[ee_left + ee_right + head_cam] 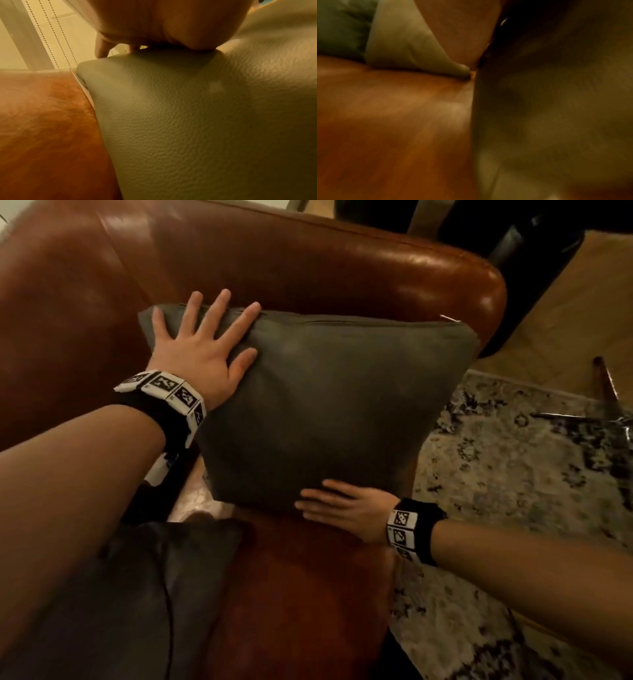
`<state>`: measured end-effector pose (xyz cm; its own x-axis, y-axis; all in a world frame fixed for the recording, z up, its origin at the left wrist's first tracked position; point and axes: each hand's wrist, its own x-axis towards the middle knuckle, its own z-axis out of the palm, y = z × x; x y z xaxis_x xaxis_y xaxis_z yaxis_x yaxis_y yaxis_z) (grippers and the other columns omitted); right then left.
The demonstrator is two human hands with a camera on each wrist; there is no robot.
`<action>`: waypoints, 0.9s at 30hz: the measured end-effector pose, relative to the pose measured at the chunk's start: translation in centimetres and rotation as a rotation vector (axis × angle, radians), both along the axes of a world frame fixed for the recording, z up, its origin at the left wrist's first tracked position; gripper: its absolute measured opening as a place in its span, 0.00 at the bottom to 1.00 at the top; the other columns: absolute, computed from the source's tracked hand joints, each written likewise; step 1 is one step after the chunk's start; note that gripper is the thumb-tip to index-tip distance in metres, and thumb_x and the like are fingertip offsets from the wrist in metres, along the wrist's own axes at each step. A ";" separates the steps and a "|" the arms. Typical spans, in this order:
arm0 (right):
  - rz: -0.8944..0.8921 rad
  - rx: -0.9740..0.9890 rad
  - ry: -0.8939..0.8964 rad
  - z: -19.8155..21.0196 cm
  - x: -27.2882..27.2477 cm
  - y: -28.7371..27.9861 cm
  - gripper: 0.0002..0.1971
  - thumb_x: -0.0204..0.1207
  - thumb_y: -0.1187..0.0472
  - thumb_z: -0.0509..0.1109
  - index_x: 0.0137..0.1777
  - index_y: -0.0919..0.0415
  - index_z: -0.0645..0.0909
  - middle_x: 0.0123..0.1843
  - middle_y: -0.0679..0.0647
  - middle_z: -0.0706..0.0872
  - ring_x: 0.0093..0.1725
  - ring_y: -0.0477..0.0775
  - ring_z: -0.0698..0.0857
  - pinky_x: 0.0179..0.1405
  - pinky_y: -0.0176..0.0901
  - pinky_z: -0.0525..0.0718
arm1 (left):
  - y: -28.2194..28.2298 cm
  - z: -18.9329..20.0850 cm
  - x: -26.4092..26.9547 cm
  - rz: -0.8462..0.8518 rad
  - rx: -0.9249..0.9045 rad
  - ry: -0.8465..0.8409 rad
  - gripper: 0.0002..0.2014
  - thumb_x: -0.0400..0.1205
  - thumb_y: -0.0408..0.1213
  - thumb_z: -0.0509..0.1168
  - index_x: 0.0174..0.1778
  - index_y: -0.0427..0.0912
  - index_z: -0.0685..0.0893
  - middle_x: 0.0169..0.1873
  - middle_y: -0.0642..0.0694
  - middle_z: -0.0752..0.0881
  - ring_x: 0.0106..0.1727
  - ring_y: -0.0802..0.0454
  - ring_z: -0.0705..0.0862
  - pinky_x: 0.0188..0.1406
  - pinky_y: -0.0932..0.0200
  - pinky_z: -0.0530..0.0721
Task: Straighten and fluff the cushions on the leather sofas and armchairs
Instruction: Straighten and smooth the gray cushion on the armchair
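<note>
A brown leather sofa [308,265] is filling most of the head view, its rounded armrest curving behind and to the right of the grey cushion [325,405]. The cushion is standing upright on the sofa seat, leaning toward the backrest, with its zip seam running along the top edge. A patterned rug [513,446] is lying on the floor to the right of the sofa, and beyond it a wooden floor [555,313] is showing. A second dark cushion [137,594] is lying on the seat to the left front of the grey cushion, partly hidden by the person's left forearm. A dark, glinting object is lying on the rug to the right of the sofa, too blurred to identify.

The left hand [202,350] is pressing flat on the grey cushion's upper left corner, fingers spread and straight. The right hand [346,508] is resting against the cushion's lower edge, fingers extended and together, gripping nothing. The right wrist view is too blurred to add detail.
</note>
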<state>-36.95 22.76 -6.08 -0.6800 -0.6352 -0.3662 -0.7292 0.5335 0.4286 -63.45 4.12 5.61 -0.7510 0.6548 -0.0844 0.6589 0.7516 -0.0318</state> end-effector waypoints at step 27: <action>-1.156 -0.737 0.173 15.8 -12.6 4.7 0.26 0.84 0.38 0.53 0.76 0.51 0.72 0.73 0.52 0.78 0.74 0.55 0.74 0.77 0.56 0.65 | 7.1 1.8 2.1 -0.133 0.080 -0.034 0.28 0.85 0.59 0.43 0.77 0.51 0.67 0.73 0.50 0.76 0.76 0.47 0.71 0.80 0.41 0.58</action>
